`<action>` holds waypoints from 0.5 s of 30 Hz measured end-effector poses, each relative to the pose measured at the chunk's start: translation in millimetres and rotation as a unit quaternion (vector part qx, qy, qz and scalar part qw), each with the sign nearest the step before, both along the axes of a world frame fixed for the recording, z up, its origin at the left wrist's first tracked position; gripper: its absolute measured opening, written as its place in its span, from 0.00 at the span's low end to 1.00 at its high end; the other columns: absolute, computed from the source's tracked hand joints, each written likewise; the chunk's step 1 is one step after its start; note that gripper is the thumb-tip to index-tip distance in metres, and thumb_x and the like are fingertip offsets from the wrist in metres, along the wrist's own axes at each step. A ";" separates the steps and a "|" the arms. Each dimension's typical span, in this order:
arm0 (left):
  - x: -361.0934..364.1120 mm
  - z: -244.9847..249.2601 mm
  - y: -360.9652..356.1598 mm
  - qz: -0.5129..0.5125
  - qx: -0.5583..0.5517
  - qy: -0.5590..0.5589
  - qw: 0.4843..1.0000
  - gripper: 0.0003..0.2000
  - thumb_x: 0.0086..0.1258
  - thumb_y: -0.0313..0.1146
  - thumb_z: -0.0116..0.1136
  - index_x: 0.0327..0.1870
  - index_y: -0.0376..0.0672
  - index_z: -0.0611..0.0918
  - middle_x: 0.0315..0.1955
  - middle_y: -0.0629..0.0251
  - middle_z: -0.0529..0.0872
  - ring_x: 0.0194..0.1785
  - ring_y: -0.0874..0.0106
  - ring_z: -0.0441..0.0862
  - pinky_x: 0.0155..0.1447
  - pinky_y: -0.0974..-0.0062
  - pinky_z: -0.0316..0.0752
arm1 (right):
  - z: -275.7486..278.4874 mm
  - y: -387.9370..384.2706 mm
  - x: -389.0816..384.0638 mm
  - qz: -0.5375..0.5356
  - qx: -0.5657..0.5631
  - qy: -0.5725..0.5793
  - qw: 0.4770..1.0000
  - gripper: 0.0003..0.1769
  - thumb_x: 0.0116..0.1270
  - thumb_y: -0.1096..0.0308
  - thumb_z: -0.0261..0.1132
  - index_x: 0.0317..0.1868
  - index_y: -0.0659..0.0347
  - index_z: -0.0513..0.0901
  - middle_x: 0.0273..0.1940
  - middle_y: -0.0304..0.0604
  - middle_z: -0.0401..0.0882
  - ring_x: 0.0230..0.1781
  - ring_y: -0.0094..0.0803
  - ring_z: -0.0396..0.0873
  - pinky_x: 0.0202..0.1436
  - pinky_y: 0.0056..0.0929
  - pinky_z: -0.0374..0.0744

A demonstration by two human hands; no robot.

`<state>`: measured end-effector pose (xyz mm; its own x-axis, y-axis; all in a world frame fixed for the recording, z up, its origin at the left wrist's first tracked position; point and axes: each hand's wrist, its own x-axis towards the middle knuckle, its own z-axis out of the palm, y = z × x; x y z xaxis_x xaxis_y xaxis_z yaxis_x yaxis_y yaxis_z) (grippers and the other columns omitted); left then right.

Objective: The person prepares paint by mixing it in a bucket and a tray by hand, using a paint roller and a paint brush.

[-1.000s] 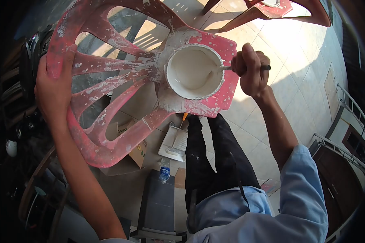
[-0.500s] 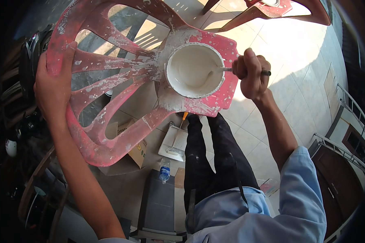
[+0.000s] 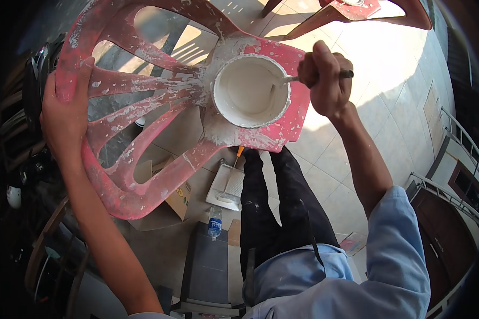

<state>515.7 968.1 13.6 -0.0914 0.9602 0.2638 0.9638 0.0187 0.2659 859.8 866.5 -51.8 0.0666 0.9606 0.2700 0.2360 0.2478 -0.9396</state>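
While the chair (image 3: 295,114) is clasped by the left hand (image 3: 64,117), the stirrer (image 3: 290,78), slanting rightward out of the bucket (image 3: 215,93), is held clenched in the right hand (image 3: 324,85).

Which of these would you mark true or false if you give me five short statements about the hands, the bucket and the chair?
1. The right hand grips a stirring tool that reaches into the bucket. True.
2. The bucket holds blue paint. False: the paint is white.
3. The left hand grips the rim of the red chair. True.
4. The bucket stands on the floor tiles. False: it sits on the seat of the paint-spattered chair.
5. A water bottle lies on the floor below the chair. True.
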 end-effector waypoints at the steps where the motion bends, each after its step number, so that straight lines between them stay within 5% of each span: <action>1: 1.5 0.1 -0.1 0.004 0.002 0.006 1.000 0.29 0.60 0.62 0.62 0.51 0.47 0.82 0.43 0.58 0.87 0.51 0.57 0.83 0.55 0.63 0.73 | -1.6 14.2 -13.9 0.001 0.061 -0.047 0.997 0.30 0.79 0.59 0.39 0.15 0.62 0.60 0.10 0.37 0.57 0.10 0.24 0.53 0.17 0.30 0.55; 4: 7.2 3.9 -2.3 0.001 -0.014 -0.013 1.000 0.30 0.60 0.63 0.62 0.52 0.47 0.82 0.43 0.58 0.87 0.51 0.56 0.83 0.55 0.62 0.73 | -18.2 6.6 -78.2 -0.047 0.102 0.032 0.993 0.30 0.78 0.63 0.42 0.14 0.64 0.63 0.10 0.40 0.61 0.10 0.29 0.58 0.16 0.29 0.61; 5: 8.0 3.2 -2.0 0.001 -0.014 -0.014 1.000 0.30 0.60 0.63 0.62 0.52 0.47 0.82 0.43 0.58 0.87 0.51 0.56 0.83 0.55 0.62 0.73 | -23.8 -10.6 -89.7 -0.049 0.098 0.084 0.990 0.25 0.73 0.73 0.51 0.13 0.64 0.69 0.11 0.44 0.65 0.08 0.34 0.65 0.15 0.30 0.65; 6: 7.2 2.0 -1.4 0.002 -0.012 -0.014 1.000 0.30 0.60 0.63 0.62 0.52 0.47 0.82 0.43 0.59 0.87 0.51 0.56 0.83 0.55 0.62 0.73 | -22.9 -35.0 -94.4 -0.012 0.009 0.084 0.996 0.26 0.73 0.73 0.50 0.12 0.63 0.68 0.11 0.44 0.66 0.08 0.35 0.67 0.16 0.31 0.67; 8: 3.6 2.1 -0.9 0.002 -0.012 -0.017 1.000 0.30 0.60 0.63 0.61 0.52 0.48 0.82 0.43 0.59 0.87 0.51 0.56 0.83 0.55 0.63 0.73 | -35.7 -75.4 -83.0 0.110 0.007 0.021 0.994 0.26 0.73 0.73 0.48 0.12 0.62 0.68 0.11 0.45 0.67 0.10 0.35 0.70 0.18 0.33 0.68; 11: -2.0 2.0 -2.0 0.001 -0.012 -0.016 1.000 0.30 0.60 0.63 0.61 0.52 0.47 0.82 0.44 0.59 0.87 0.51 0.56 0.83 0.56 0.63 0.73 | -26.1 -61.7 -11.0 0.148 -0.115 0.052 0.981 0.31 0.77 0.63 0.39 0.13 0.62 0.65 0.10 0.41 0.64 0.09 0.30 0.61 0.18 0.31 0.63; 15: 1.5 0.9 0.0 -0.001 -0.005 -0.006 1.000 0.30 0.60 0.64 0.61 0.52 0.46 0.82 0.44 0.57 0.87 0.51 0.56 0.83 0.55 0.63 0.73 | -5.3 28.2 -0.3 0.002 0.014 -0.033 0.999 0.32 0.78 0.53 0.39 0.18 0.65 0.67 0.11 0.38 0.59 0.13 0.27 0.58 0.20 0.32 0.62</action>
